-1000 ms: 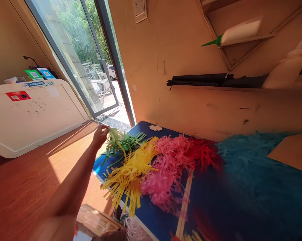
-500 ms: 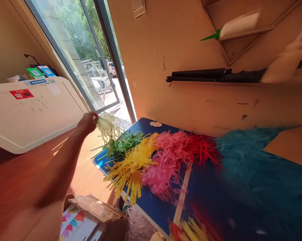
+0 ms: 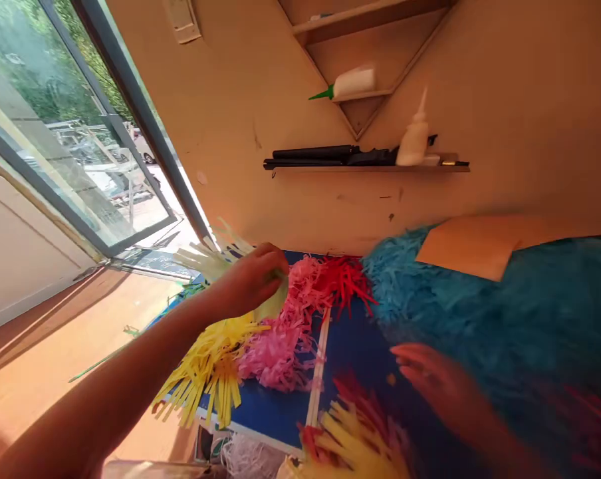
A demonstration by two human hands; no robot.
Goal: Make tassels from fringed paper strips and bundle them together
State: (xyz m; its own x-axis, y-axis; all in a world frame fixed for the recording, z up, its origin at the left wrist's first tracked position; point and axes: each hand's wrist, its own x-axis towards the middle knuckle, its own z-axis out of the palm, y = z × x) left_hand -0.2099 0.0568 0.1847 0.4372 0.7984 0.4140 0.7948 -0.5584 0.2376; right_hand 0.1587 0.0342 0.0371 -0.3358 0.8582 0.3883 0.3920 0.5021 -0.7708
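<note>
My left hand is closed on a pale green paper-fringe bunch. Loose pale strips stick out behind the wrist, and the hand hides the middle of the bunch. Below it on the blue table lie yellow fringe, pink fringe and red fringe. Green fringe shows partly behind my forearm. My right hand, blurred, hovers over the table with fingers stretched out and nothing visible in them. Near it is a blurred bunch of yellow and red strips.
A large teal fringe heap covers the table's right side, with an orange-brown sheet on it. A wall shelf holds a white squeeze bottle and black rods. A glass door stands at left. White shredded paper lies below the table edge.
My left hand has moved right with the pale green fringe, from beyond the table's left end to above the pink and yellow fringe. My right hand has come into view. The view has turned right.
</note>
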